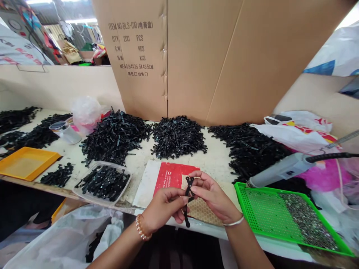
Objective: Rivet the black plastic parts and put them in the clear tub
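Close in front of me, over the table's front edge, both hands grip thin black strips with rounded ends (187, 213). My left hand (168, 207), with a beaded bracelet at the wrist, pinches them from the left. Opposite it, my right hand (210, 195) holds the upper part between thumb and fingers. The strips look crossed, with two round ends side by side at the top and one end hanging below my left fingers. How they are joined is hidden by my fingers. Beneath my hands lie a red and white printed sheet (167, 176) and a honeycomb-textured pad (209, 213).
Heaps of black strips (179, 136) line the back, before a tall cardboard sheet (207, 56). A clear tub (127, 183) of strips and a yellow tray (26, 164) stand left. At right, a grey corded power screwdriver (277, 170) hangs over a green tray (252, 220) of small metal parts.
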### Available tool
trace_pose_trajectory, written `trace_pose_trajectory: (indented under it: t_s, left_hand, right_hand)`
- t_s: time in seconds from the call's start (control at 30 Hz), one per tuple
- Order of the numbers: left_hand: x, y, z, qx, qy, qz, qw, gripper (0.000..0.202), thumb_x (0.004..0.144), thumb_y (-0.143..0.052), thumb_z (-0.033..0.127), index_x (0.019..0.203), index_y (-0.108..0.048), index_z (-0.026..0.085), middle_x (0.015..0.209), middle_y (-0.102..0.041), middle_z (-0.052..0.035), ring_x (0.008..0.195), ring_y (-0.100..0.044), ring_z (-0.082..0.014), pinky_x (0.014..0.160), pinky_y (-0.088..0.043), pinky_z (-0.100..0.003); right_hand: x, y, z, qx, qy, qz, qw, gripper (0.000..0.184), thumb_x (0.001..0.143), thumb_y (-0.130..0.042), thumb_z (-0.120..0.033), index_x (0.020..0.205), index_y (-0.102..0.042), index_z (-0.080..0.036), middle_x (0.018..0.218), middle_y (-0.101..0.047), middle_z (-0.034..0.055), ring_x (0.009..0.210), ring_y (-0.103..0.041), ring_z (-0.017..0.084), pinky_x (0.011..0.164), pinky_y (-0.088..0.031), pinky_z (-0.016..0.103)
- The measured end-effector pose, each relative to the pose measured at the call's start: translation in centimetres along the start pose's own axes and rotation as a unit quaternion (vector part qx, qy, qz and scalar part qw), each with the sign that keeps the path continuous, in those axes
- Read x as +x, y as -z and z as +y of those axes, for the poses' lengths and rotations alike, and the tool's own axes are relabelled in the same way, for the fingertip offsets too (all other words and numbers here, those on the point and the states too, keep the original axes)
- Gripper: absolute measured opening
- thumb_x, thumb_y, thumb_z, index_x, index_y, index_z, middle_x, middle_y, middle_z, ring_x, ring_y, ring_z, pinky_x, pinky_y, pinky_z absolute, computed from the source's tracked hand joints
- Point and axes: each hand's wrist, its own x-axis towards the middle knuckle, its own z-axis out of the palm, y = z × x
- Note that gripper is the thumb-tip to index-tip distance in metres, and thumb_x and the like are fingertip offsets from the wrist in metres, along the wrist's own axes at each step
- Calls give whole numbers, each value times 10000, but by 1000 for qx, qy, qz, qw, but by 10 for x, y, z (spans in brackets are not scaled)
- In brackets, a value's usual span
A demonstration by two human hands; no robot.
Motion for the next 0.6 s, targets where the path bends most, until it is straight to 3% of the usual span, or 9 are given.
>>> trace_pose_trajectory:
  t_s: [0.2, 0.4, 0.6]
  left_hand:
    - [2, 0, 0, -10, -3, 3, 1000, 440, 664, -730, 527, 752, -638, 106, 592, -628, -10, 438, -547, -64, 454, -459, -171]
    - [6, 0, -6, -5, -15, 34, 999, 451, 668, -714, 545, 764, -636, 111, 664, -650, -30, 469, -559, -74, 466, -473, -187]
    - [5, -1, -10, 71, -68, 74, 992, 418, 745, -650, 538, 758, -627, 121, 609, -600, 0, 497, -561, -77, 503, -483, -186]
  right_hand:
    - [-1, 1, 1, -26, 8, -3, 1000, 347, 772, -718, -306, 1062, -550, -216, 822, -605, 3, 746, -563, 136, 677, -433, 265]
    - [-5, 3, -3, -98, 18, 19, 995, 390, 759, -728, -322, 1086, -539, -227, 853, -602, 6, 815, -584, 149, 767, -450, 287]
    - [-5, 2, -3, -121, 8, 41, 992, 380, 743, -718, -339, 1060, -545, -219, 861, -599, 9, 795, -571, 144, 744, -446, 280]
